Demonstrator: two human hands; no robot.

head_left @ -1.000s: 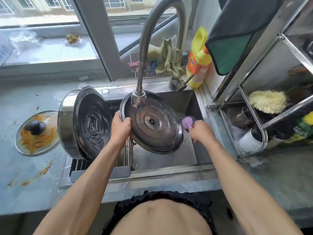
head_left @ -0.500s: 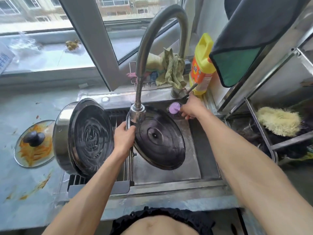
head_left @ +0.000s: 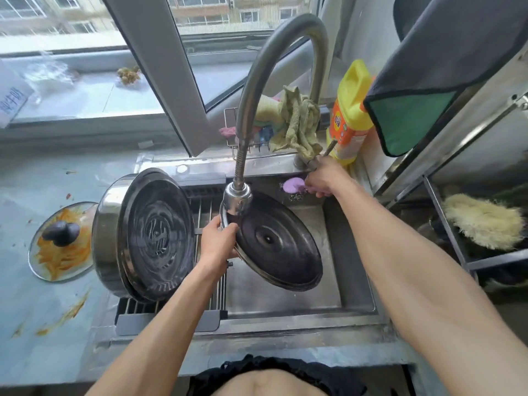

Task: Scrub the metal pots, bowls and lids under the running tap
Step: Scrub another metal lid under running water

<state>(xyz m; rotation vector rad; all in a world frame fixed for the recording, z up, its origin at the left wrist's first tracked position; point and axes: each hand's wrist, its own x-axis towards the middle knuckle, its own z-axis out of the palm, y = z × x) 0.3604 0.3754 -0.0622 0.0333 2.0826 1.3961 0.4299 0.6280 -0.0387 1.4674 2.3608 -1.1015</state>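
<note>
Fingers of my left hand (head_left: 218, 241) clamp the wet, slippery steel lid (head_left: 275, 244) by its rim; right hand (head_left: 323, 175) pinches the purple scrubber (head_left: 293, 185), touching the tap lever (head_left: 328, 148).

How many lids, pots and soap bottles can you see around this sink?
Lids: 2, the metal lid held over the sink and the glass lid on the counter
Pots: 1, the steel pot lying on its side
Soap bottles: 1, the yellow bottle
Total: 4

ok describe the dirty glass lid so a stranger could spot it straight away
Start at the sink and look left past the big steel pot lying on its side. Flat on the counter beside it lies the glass lid: clear, black-knobbed and smeared orange, unlike the dark metal lid.
</note>
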